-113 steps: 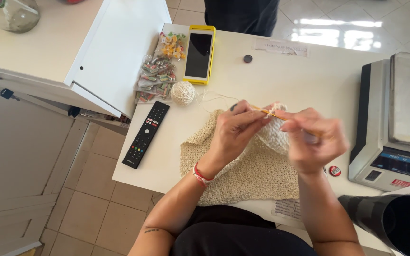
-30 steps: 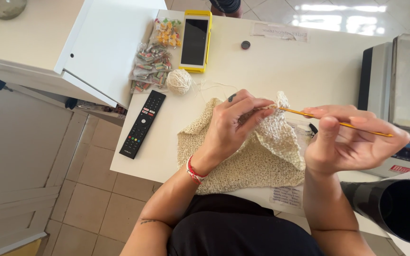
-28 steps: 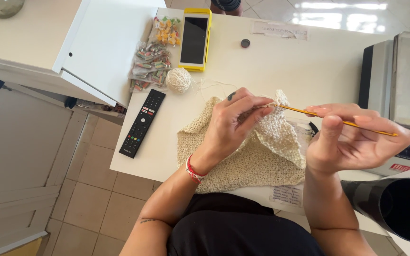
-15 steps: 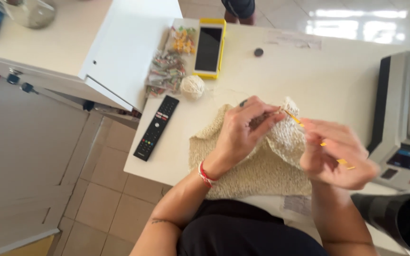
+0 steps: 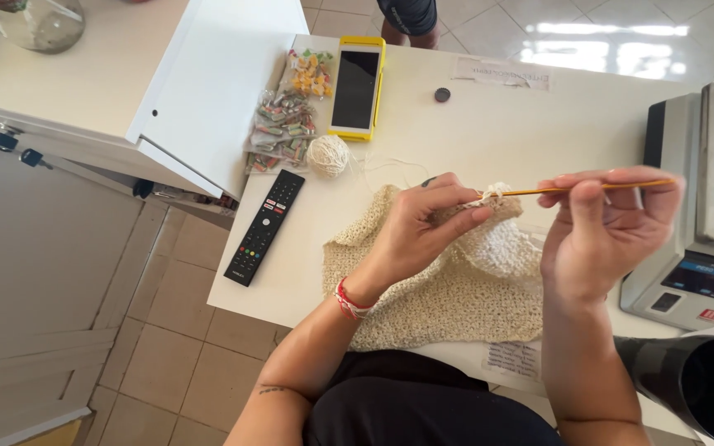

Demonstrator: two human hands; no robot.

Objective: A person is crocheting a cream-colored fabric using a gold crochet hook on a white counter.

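Fingers of our right hand close round a thin yellow crochet hook, held level in the right half of the frame so its tip reaches left into the work. Our left hand pinches the top edge of the cream crocheted piece at the loop on the hook, lifting that edge off the worktop so the stitch stays taut and open; a red and white bracelet sits on that wrist. The rest of the fabric lies flat at the centre and lower middle of the frame, its weight resting on the surface rather than pulling on the hook. A strand runs up and left to a small ball of cream yarn, placed just beyond the work so it can feed freely. Beside the ball, further toward the upper left, lie bags of wrapped sweets, a phone in a yellow case and, lower, a black remote control, all apart from the fabric. A weighing scale stands at the right edge, and a dark cylinder fills the lower right corner.
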